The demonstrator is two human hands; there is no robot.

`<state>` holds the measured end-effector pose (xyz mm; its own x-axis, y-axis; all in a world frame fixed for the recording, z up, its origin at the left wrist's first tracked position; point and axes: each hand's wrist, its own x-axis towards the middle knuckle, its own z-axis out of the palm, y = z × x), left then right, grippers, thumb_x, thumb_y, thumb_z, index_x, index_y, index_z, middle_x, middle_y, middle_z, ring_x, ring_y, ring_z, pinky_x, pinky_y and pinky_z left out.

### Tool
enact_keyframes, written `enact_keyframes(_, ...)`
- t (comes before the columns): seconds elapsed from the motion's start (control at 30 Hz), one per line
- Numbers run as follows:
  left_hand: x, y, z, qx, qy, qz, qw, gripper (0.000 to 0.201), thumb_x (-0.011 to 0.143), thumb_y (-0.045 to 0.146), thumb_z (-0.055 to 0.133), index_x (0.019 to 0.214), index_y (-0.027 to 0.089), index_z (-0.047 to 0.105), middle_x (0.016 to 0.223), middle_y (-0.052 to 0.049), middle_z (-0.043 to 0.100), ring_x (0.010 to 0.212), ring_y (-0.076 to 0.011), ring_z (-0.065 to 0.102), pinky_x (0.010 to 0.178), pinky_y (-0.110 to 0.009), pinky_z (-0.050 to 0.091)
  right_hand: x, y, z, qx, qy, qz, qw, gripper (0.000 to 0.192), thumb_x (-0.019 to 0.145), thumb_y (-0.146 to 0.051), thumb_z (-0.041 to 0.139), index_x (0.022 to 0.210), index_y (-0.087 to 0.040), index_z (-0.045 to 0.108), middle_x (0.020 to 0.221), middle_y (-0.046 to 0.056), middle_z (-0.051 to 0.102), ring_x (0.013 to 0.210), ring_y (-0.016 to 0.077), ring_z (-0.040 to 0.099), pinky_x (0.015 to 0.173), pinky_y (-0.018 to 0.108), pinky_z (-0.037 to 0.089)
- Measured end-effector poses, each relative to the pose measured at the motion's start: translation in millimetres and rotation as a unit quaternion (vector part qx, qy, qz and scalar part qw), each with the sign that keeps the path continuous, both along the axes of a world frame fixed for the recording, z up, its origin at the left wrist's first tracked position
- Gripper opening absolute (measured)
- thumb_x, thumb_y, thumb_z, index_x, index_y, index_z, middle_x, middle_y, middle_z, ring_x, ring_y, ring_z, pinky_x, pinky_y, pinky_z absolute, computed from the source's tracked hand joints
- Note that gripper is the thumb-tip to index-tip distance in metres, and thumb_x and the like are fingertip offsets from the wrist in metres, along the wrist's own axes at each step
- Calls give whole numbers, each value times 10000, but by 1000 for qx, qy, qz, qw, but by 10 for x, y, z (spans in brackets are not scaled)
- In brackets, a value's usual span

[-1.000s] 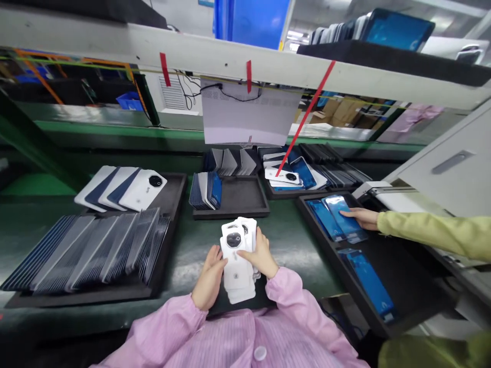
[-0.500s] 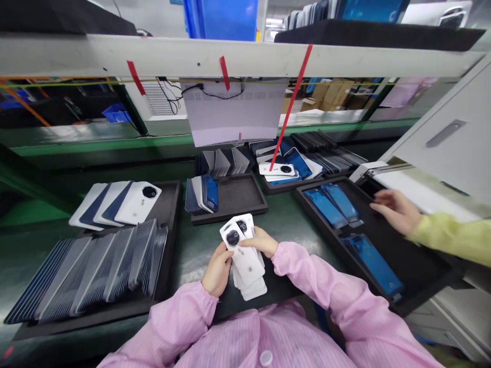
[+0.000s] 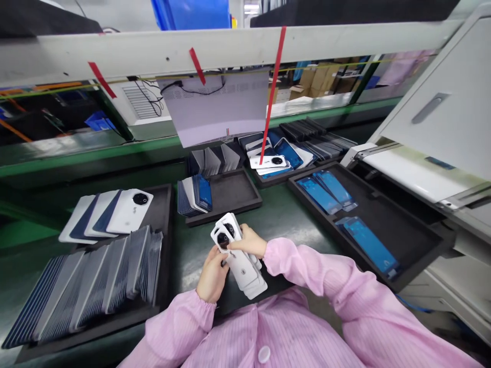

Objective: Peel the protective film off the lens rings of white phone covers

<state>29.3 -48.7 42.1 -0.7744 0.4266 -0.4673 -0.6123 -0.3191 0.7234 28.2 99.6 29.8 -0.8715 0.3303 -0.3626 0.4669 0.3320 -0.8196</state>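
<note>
Both hands closed on a fanned stack of white phone back covers, lower centre of frame.

My left hand [image 3: 214, 271] grips the stack of white back covers [image 3: 241, 260] from its left edge; my right hand [image 3: 249, 242] clasps it from the right, fingers over the top cover near its round camera ring. The stack sits just above the green bench [image 3: 286, 220]. Left of frame, a black tray [image 3: 164, 204] holds rows of upright covers; right of frame, another black tray [image 3: 399, 230] holds blue-filmed frames [image 3: 368, 244].
</note>
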Motion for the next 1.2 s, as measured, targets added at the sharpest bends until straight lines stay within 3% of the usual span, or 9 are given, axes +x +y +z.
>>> enact_keyframes(0.17,41,-78,13,-13,-2,-20,1000,255,660,133,616,897,222,650,1008,0,642,1023,-170,526,869,-276,404,4,-27,70,36,-36,16,999,588,394,-397,810,845,-156,519,1022,129,583,1115,387,484,906,457,405)
enact_keyframes(0.43,24,-98,20,-25,-3,-47,999,263,734,163,592,976,244,653,1100,-7,624,1110,-184,494,846,-295,447,19,11,-70,-36,-29,14,999,650,465,-409,810,981,-126,532,965,96,655,825,224,646,593,267,512)
enact_keyframes(0.6,17,-74,29,-27,-3,-42,999,231,720,153,580,932,204,658,1081,-31,635,1078,-191,524,825,-294,464,63,-36,-19,-38,12,121,992,429,576,-336,770,907,-123,600,807,30,687,695,173,658,577,237,505)
enact_keyframes(0.7,6,-47,2,-24,5,-32,999,224,726,190,591,945,209,639,1073,-40,649,1063,-201,552,836,-324,473,32,-22,104,9,35,187,982,358,587,-232,745,904,-134,610,796,15,687,717,186,664,608,241,499)
enact_keyframes(0.83,-38,-7,-109,-42,101,2,994,290,764,292,604,1044,222,576,1173,-87,623,1173,-247,525,943,-408,427,-81,155,375,116,69,248,959,488,583,-173,719,1042,-163,555,930,55,684,835,244,666,667,276,491)
enact_keyframes(0.93,-131,3,-213,-74,177,72,979,487,787,360,612,1234,289,433,1418,-66,422,1348,-212,323,1064,-363,293,-161,281,549,207,85,300,927,478,570,-100,694,1019,-169,543,910,85,685,868,300,660,713,329,478)
enact_keyframes(1.03,-253,28,-273,-86,250,105,959,797,703,393,712,1363,320,271,1519,-59,240,1403,-196,185,1101,-316,204,-189,268,567,281,83,348,890,430,547,-16,674,930,-167,552,826,90,684,828,314,664,727,355,472)
enact_keyframes(1.13,-335,97,-290,-74,298,62,950,987,515,327,841,1357,253,331,1380,-126,452,1308,-268,379,1068,-362,273,-116,187,466,335,89,359,867,412,603,-74,698,974,-156,537,902,126,667,823,304,658,723,362,479)
enact_keyframes(1.2,-341,143,-302,-90,335,36,937,937,511,273,844,1326,249,382,1230,-108,571,1189,-268,500,1020,-374,333,6,198,397,363,100,343,861,402,653,-138,705,1014,-147,527,952,143,648,841,298,648,729,364,482)
